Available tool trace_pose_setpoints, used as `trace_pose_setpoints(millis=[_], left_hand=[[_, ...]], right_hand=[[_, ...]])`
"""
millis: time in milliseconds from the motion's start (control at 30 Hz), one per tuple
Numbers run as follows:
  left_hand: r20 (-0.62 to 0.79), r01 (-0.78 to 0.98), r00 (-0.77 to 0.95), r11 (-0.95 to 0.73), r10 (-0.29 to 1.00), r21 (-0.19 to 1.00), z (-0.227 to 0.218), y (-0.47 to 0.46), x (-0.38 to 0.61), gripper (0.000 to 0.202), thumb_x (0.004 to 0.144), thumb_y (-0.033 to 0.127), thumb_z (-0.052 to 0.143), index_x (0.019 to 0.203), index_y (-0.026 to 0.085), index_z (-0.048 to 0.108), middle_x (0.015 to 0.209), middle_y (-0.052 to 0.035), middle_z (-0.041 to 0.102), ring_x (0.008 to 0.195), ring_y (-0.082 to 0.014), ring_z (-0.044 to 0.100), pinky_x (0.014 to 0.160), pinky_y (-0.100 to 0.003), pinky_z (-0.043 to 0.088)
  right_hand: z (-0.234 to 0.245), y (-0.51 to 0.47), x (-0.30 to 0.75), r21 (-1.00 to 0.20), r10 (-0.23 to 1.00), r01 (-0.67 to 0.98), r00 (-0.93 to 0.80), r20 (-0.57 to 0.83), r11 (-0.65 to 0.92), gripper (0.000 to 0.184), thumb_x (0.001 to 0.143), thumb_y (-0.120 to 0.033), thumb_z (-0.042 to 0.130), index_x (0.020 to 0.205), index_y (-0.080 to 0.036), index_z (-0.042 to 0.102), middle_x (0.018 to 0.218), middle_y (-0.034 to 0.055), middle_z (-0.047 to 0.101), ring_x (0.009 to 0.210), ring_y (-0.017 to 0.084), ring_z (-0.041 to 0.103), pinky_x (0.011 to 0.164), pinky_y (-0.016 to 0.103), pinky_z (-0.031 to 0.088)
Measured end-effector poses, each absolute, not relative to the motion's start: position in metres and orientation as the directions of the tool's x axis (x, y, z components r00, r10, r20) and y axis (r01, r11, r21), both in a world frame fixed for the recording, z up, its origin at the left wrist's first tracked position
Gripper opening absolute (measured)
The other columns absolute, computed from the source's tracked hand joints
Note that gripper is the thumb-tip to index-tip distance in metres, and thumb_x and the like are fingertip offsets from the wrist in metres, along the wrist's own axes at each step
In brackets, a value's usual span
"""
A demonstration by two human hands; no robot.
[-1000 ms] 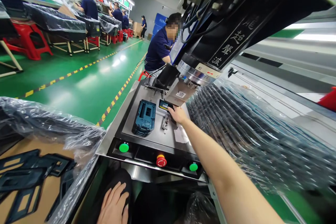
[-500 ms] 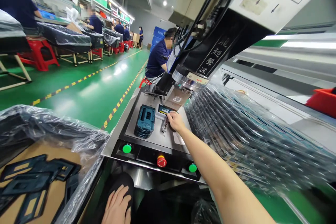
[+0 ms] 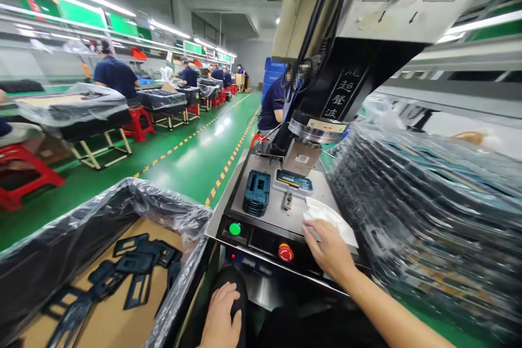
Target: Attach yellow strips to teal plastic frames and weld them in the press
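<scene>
My right hand (image 3: 329,250) reaches over the front right corner of the ultrasonic welder's steel plate (image 3: 265,215). Its fingers lie, slightly bent, on the near edge of a white sheet (image 3: 332,219). My left hand (image 3: 222,315) rests flat on my dark-clad knee below the machine, fingers apart and holding nothing. A teal plastic housing (image 3: 256,193) stands on the plate at the left. A flat teal part (image 3: 294,180) sits in the fixture under the metal horn (image 3: 300,157).
A green button (image 3: 235,228) and a red stop button (image 3: 285,253) sit on the front panel. A plastic-lined carton (image 3: 163,212) with several dark frames (image 3: 134,266) stands at left. Bagged trays (image 3: 428,201) are stacked at right. People work at benches beyond.
My right hand has pulled back from the fixture under the horn to the white sheet at the plate's front right. The camera view has swung left and lifted. My left hand stays on the knee.
</scene>
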State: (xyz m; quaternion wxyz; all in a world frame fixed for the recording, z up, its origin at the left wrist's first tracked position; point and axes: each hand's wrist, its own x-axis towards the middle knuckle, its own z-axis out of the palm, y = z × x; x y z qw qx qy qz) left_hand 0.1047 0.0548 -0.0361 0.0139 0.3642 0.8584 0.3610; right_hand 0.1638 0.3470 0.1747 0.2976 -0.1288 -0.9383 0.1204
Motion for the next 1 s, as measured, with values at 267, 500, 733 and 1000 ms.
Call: trace_pose_setpoints(millis=[267,500,733,1000], left_hand=[[0.336,0.633,-0.751,0.474,0.569,0.612,0.052,0.092,0.067,0.057,0.084,0.016,0.042,0.14,0.011,0.037,0.154,-0.0151,0.027,0.141,-0.0252,0.026,0.114,-0.046,0.031],[0.378,0.716,-0.691,0.514,0.616,0.471,0.063,0.116,0.063,0.068,0.079,0.014,0.047,0.145,0.011,0.031,0.158,-0.0133,0.014,0.145,-0.0309,0.015,0.115,-0.053,0.028],[0.345,0.705,-0.697,0.511,0.629,0.491,0.066,0.113,0.063,0.068,0.081,0.015,0.046,0.146,0.012,0.027,0.159,-0.0127,0.013,0.145,-0.0304,0.014,0.115,-0.052,0.028],[0.304,0.664,-0.723,0.502,0.621,0.554,0.027,0.096,0.087,0.05,0.085,0.02,0.042,0.134,0.009,0.045,0.146,-0.0184,0.039,0.136,-0.0263,0.035,0.113,-0.044,0.034]], right_hand=[[0.101,0.346,0.256,-0.485,0.575,0.365,-0.709,0.408,0.794,0.036,0.083,-0.056,0.046,0.082,-0.025,0.066,0.085,0.0055,0.072,0.078,0.025,0.069,0.074,0.035,0.056],[0.094,0.354,0.253,-0.539,0.709,0.513,-0.66,0.25,0.668,0.04,0.08,-0.059,0.041,0.078,-0.029,0.067,0.082,0.002,0.073,0.072,0.025,0.069,0.066,0.033,0.056],[0.101,0.36,0.252,-0.526,0.747,0.59,-0.649,0.14,0.612,0.041,0.077,-0.06,0.038,0.077,-0.032,0.067,0.075,-0.0002,0.072,0.067,0.027,0.068,0.062,0.035,0.053],[0.107,0.349,0.252,-0.588,0.702,0.509,-0.697,0.147,0.629,0.038,0.078,-0.059,0.039,0.073,-0.031,0.066,0.075,-0.0011,0.071,0.068,0.024,0.068,0.061,0.032,0.052]])
